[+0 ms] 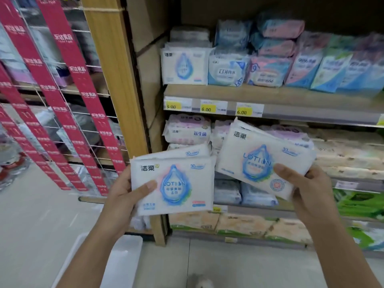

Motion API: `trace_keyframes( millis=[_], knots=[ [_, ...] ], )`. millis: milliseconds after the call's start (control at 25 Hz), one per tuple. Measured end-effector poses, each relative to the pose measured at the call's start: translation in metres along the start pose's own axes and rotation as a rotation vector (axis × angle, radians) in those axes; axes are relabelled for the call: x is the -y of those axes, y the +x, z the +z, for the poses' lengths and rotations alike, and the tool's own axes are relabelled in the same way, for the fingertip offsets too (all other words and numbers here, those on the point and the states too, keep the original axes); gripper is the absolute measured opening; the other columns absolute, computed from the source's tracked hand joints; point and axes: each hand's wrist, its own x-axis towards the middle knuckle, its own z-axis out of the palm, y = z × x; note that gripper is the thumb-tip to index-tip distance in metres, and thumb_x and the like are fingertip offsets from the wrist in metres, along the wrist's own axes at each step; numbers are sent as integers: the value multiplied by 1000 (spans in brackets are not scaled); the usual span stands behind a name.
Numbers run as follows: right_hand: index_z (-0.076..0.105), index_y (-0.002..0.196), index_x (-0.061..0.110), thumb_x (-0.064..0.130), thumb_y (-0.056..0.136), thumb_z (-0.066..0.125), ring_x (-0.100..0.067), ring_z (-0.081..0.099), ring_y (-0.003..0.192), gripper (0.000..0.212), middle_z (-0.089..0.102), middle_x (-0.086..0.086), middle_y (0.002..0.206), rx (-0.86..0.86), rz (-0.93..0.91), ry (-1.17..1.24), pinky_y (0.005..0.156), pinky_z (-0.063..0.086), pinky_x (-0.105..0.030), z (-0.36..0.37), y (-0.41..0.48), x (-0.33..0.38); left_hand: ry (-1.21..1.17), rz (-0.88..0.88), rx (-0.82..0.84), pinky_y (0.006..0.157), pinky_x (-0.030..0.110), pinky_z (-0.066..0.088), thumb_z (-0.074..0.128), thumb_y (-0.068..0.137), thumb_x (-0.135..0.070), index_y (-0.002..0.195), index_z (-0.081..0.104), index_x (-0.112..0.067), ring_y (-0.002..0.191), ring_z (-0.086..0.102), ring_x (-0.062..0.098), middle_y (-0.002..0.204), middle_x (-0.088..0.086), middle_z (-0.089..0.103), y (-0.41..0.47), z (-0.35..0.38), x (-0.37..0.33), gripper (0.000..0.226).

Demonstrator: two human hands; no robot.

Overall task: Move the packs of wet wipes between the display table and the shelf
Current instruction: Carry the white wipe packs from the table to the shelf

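Observation:
My left hand (pixel 126 196) grips white wet-wipe packs (pixel 176 179) with a blue drop and "LOTION" print; a second pack shows behind the front one. My right hand (pixel 305 188) holds another white LOTION pack (pixel 259 159), tilted, thumb on its front. Both are held in front of the wooden shelf (pixel 228 92). A matching white pack with a blue drop (pixel 184 66) stands at the left end of the upper shelf board.
The shelf holds blue and pink wipe packs (pixel 268 69) above, pink-white packs (pixel 187 132) and tissue bundles (pixel 342 154) below, with yellow price tags (pixel 206 109). A wire rack with red banners (pixel 68 100) stands left. A white tray (pixel 118 262) lies at the bottom.

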Motion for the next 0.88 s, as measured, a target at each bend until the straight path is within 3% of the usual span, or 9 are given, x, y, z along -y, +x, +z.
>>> trace_keyframes(
  millis=[80, 160, 280, 440, 520, 640, 720, 880],
  knots=[
    [68, 100, 13, 9, 62, 72, -24, 71, 92, 38, 74, -3, 101, 34, -19, 8, 64, 59, -36, 9, 48, 10, -29, 10, 3, 66, 41, 60, 92, 45, -37, 112, 64, -21, 97, 69, 30, 112, 9, 70, 29, 10, -2, 74],
    [67, 103, 11, 7, 63, 72, -26, 71, 95, 41, 74, -5, 104, 101, -39, 7, 68, 60, -39, 25, 94, 21, -38, 41, 3, 63, 38, 60, 78, 65, -15, 112, 63, -17, 93, 70, 29, 109, 11, 71, 56, 20, -7, 50],
    [68, 98, 15, 11, 56, 75, -24, 72, 89, 42, 75, -2, 96, 203, -53, -18, 65, 61, -40, 57, 153, 38, -30, 69, 11, 61, 36, 59, 59, 71, 0, 116, 58, -14, 90, 71, 27, 106, 10, 72, 90, 34, -19, 47],
    [63, 110, 6, 8, 61, 75, -27, 71, 92, 51, 74, -7, 101, 324, -84, -39, 65, 60, -35, 99, 214, 49, -61, 63, 27, 64, 40, 59, 71, 74, -3, 119, 58, -16, 96, 69, 32, 110, 14, 70, 125, 38, -32, 49],
    [64, 105, 8, 2, 66, 72, -25, 72, 89, 40, 75, -4, 97, 358, -83, -52, 64, 59, -32, 121, 239, 52, -87, 54, 47, 67, 42, 59, 88, 60, -20, 116, 61, -20, 99, 68, 34, 112, 14, 69, 139, 36, -36, 63],
    [65, 106, 8, -4, 74, 68, -25, 72, 91, 34, 74, -7, 99, 414, -50, -71, 69, 60, -36, 150, 269, 51, -107, 37, 75, 72, 47, 58, 93, 46, -32, 113, 64, -23, 102, 66, 36, 115, 16, 67, 158, 33, -39, 74],
    [65, 105, 6, -3, 72, 71, -26, 71, 91, 35, 73, -11, 103, 421, -46, -117, 71, 60, -38, 165, 285, 47, -117, 35, 90, 73, 45, 58, 93, 45, -31, 112, 66, -22, 103, 66, 36, 116, 17, 67, 167, 35, -41, 72],
    [65, 92, 15, 1, 69, 78, -10, 72, 77, 30, 73, -3, 96, 321, -111, -303, 63, 59, -26, 179, 297, 30, -140, 44, 97, 68, 37, 58, 95, 40, -31, 106, 69, -24, 98, 68, 31, 112, 14, 69, 176, 39, -41, 71]
  ],
)
